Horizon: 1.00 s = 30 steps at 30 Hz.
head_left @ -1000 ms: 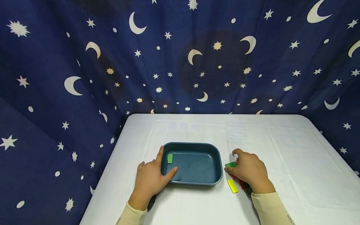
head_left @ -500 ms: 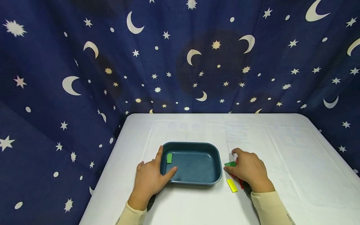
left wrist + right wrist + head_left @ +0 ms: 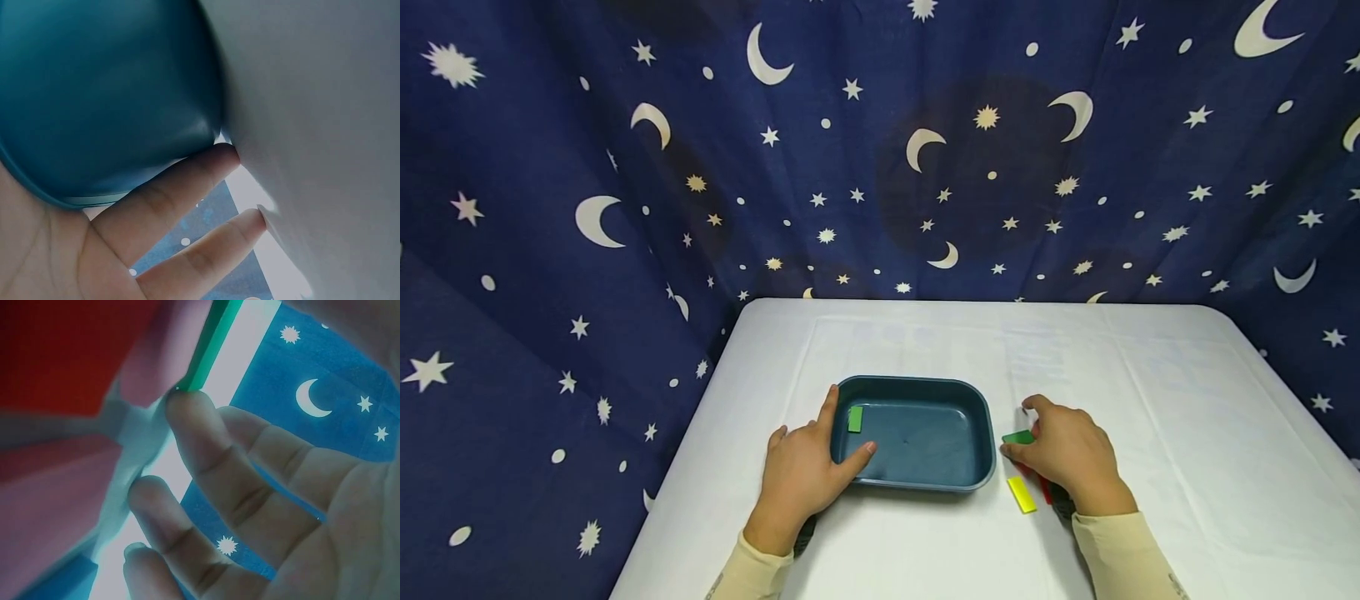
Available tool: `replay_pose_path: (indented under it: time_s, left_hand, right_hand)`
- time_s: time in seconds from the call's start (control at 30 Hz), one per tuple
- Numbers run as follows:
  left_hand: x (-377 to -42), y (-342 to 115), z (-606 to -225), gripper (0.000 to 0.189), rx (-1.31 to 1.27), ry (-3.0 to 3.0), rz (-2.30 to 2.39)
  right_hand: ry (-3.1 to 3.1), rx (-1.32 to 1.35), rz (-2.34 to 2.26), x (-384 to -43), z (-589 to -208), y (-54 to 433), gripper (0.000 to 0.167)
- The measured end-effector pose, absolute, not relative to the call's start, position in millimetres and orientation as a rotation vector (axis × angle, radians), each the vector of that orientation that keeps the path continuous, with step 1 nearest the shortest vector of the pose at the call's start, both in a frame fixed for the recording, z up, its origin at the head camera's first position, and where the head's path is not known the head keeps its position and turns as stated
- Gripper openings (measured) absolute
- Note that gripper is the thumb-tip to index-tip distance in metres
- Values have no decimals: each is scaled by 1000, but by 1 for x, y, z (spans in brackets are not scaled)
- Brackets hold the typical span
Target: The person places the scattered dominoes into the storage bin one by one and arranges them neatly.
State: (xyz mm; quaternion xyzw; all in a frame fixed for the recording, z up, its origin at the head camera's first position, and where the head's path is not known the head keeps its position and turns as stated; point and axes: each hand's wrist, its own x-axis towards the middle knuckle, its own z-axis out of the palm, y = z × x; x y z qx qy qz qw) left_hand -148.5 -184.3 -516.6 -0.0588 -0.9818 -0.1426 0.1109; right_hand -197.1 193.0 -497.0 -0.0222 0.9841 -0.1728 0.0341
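Note:
My left hand lies at the left end of a dark teal plastic tub. Its thumb reaches over the front rim and the index finger runs along the left side. In the left wrist view, straight fingers touch the tub's outer wall. To the right of the tub, my right hand bends over a few flat blocks, thumb and a finger at a green block. The right wrist view shows a fingertip against the end of this green block. Red blocks are partly hidden under the palm.
A small green piece is inside the tub at its left end. A yellow block lies just in front of the right thumb. A blue piece shows in the right wrist view. Behind the white table hangs a starry curtain.
Both hands and the blocks stay where they were. Only the head view shifts slightly.

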Motion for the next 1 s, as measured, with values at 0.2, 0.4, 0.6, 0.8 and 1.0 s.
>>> replay_pose_path:
  time_s: [0.2,0.4,0.6,0.8,1.0]
  left_hand:
    - [-148,-184,-517,108,-160,-2889,-429]
    - [-148,-185,-519,109,-153,-2898,-415]
    - [-149,-186,-519,108,-154,-2895,-408]
    - [-150,-186,-518,107,-166,-2886,-409]
    - [-149,-185,-517,108,-167,-2893,-423]
  right_hand:
    - [3053,-115,-539,-197,-495,193,79]
    - [3047,-109,-549,-198,-498,192,77]
    - [3038,-95,-554,-199,-500,191,76]
    - [3034,-87,-564,-199,-498,190,75]
    - [3022,-85,-576,-199,-497,192,77]
